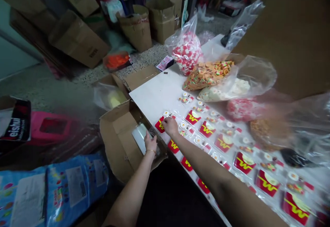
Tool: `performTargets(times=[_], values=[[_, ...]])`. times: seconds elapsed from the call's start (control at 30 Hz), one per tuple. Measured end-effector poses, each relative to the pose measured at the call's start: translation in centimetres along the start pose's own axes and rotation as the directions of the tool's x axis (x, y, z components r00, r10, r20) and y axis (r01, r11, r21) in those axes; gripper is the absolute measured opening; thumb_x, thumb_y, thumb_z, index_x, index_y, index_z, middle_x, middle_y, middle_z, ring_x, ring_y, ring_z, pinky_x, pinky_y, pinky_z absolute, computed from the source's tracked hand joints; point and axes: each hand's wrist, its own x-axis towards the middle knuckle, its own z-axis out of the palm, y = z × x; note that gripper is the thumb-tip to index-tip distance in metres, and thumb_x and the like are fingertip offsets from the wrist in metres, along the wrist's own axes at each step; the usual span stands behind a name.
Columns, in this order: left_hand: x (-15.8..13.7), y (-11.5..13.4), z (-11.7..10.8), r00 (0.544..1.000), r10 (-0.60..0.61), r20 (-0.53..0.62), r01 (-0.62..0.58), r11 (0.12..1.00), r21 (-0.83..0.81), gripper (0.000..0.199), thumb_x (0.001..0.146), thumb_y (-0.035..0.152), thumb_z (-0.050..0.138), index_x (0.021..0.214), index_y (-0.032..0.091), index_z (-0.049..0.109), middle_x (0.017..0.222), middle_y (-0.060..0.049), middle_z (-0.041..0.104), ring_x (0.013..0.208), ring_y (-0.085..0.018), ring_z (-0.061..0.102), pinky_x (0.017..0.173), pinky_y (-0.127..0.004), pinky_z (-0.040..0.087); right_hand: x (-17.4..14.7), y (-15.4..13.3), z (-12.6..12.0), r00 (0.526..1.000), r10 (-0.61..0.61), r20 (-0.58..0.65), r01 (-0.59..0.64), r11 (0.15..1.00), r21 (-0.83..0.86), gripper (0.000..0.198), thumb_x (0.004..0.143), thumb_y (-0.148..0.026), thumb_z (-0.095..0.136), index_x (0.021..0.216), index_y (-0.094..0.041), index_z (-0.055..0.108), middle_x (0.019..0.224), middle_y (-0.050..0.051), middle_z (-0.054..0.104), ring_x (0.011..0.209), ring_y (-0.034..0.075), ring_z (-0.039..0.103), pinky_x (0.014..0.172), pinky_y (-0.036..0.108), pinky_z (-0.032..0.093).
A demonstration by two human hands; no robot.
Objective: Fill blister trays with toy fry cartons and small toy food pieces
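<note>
Red fry-box packet (160, 125) lies left of the nearer right hand (170, 126), fingertips bunched (left hand (151, 143): fingers spread).

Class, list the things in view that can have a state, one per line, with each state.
Cardboard box: open, beside the table
Pale flat item: inside that box
Red packs: laid out in rows
Bag of red-and-white pieces: filled, upright
Bag of orange pieces: filled, slumped
Left hand: at the pale flat item
Right hand: at a corner pack
</note>
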Motion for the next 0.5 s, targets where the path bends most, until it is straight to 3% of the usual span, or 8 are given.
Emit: performTargets(times=[0.17, 0.33, 0.43, 0.5], values=[[1.1, -0.8, 0.8, 0.994, -0.087, 0.064, 0.088, 0.996, -0.012, 0.063, 0.077, 0.016, 0.052, 0.135, 0.024, 0.028, 0.114, -0.009, 0.048, 0.064, -0.007, 0.057, 0.054, -0.021, 0.051, 1.7, -0.4, 3.7, 0.982, 0.014, 0.190, 0.011, 0.992, -0.127, 0.018, 0.077, -0.016, 0.049, 0.083, -0.013, 0.066, 0.087, 0.013, 0.067, 0.079, 0.019, 0.061, 0.065, 0.025, 0.042], [1.5, -0.4, 0.0, 0.998, -0.032, 0.056, 0.026, 0.994, 0.108, 0.063, 0.075, 0.019, 0.053, 0.134, 0.019, 0.030, 0.118, -0.012, 0.048, 0.080, -0.016, 0.060, 0.070, -0.032, 0.052, 1.0, 0.9, 3.1, 0.961, -0.073, 0.268, 0.110, 0.986, -0.125, 0.020, 0.080, -0.018, 0.047, 0.085, -0.018, 0.067, 0.089, 0.007, 0.067, 0.083, 0.017, 0.061, 0.069, 0.023, 0.042], [1.0, 1.1, -0.9, 0.987, 0.145, 0.074, -0.161, 0.944, 0.288, 0.062, 0.072, 0.020, 0.056, 0.131, 0.018, 0.037, 0.129, -0.013, 0.042, 0.111, -0.024, 0.047, 0.092, -0.039, 0.040, -1.2, 2.6, 1.2, 0.967, -0.136, 0.215, 0.158, 0.983, -0.091, 0.027, 0.081, -0.019, 0.046, 0.102, -0.021, 0.062, 0.105, 0.005, 0.064, 0.096, 0.017, 0.058, 0.080, 0.023, 0.041], [0.4, 2.2, -1.0, 0.921, 0.345, 0.181, -0.388, 0.771, 0.505, 0.053, 0.075, 0.023, 0.053, 0.127, 0.017, 0.042, 0.133, -0.012, 0.039, 0.121, -0.026, 0.036, 0.099, -0.041, 0.032, -3.4, 4.4, -0.1, 0.971, -0.187, 0.149, 0.194, 0.981, -0.033, 0.030, 0.081, -0.018, 0.045, 0.108, -0.020, 0.059, 0.112, 0.005, 0.061, 0.101, 0.017, 0.056, 0.086, 0.025, 0.040]])
